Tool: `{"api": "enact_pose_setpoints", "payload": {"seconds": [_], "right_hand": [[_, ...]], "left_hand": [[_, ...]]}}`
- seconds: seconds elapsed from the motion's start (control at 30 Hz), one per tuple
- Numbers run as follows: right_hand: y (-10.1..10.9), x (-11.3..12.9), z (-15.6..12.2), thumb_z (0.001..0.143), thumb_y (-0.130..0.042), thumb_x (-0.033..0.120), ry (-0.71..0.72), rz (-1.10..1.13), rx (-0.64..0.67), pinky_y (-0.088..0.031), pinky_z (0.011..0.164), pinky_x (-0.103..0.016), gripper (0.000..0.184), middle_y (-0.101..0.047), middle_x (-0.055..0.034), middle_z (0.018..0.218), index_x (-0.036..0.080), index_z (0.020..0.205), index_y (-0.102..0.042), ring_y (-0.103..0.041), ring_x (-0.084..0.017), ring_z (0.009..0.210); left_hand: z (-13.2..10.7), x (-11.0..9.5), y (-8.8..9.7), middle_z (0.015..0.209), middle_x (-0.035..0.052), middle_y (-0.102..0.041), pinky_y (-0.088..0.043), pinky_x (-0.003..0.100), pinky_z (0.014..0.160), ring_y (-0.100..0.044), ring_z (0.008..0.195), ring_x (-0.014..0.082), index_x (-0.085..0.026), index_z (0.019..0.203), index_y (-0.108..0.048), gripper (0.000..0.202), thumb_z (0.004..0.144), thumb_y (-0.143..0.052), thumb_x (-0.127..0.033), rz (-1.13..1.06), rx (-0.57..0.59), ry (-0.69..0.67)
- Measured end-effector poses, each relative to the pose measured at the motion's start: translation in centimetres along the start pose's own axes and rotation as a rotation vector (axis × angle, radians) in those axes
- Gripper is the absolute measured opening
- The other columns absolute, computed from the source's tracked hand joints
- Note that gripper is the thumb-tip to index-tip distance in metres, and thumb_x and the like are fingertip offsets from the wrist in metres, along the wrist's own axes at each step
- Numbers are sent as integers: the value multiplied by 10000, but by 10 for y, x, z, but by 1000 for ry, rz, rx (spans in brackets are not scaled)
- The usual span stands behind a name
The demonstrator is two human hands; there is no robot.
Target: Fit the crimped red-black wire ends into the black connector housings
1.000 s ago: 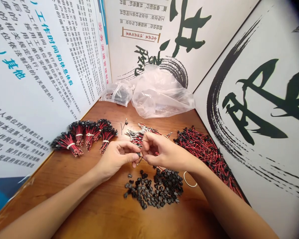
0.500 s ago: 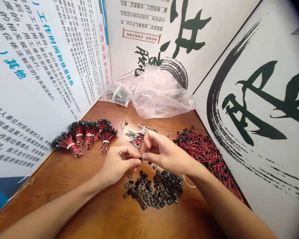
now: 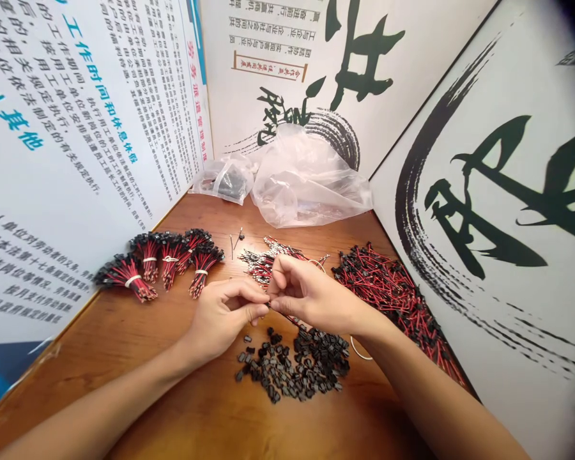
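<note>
Beyond the pile of black plugs (image 3: 294, 365) on the desk (image 3: 196, 402), the left hand (image 3: 223, 316) and right hand (image 3: 311, 297) meet, both with fingers clamped on one tiny wire piece (image 3: 269, 305), which short, close, steady pinches seem to suit, loose wires (image 3: 261, 262) and plastic bags (image 3: 311, 185) behind.

A single head-worn camera looks forward and steeply down onto a wooden table (image 3: 196, 409), sitting close above the person's left hand (image 3: 223, 316) and right hand (image 3: 311, 297) and facing a corner of poster-covered panels (image 3: 76, 140).
</note>
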State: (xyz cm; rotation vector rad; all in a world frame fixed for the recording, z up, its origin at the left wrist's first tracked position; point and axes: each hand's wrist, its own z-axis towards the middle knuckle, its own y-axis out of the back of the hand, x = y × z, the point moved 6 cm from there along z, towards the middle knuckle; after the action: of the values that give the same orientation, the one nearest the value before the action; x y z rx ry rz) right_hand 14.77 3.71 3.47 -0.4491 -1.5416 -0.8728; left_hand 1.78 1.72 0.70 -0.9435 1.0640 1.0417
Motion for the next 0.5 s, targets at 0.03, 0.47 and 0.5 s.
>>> {"api": "enact_pose_setpoints", "payload": {"seconds": [0.03,0.47,0.5], "right_hand": [[0,0,1,789,-598,96,0,10,-12,-362,595,-259,254,-470,42,742,215,801,-373,-435,-105,663],[25,31,-17,919,-518,191,-68,-686,76,-309,568,-279,257,-532,9,604,169,675,-597,-428,-107,558],[35,28,-23,900,-518,176,-134,-802,68,-306,566,-284,254,-543,-1,610,174,657,-592,-437,-115,561]], "left_hand": [[1,-1,2,704,43,-668,-503,227,470,-591,558,124,-146,693,-718,72,721,-783,-156,12,-10,-12],[11,-18,19,786,29,-706,-523,218,576,-633,650,130,-189,807,-735,65,751,-762,-169,289,-22,-44],[11,-19,18,788,34,-712,-527,226,601,-641,669,138,-189,803,-738,50,757,-758,-184,329,-17,-40]]}}
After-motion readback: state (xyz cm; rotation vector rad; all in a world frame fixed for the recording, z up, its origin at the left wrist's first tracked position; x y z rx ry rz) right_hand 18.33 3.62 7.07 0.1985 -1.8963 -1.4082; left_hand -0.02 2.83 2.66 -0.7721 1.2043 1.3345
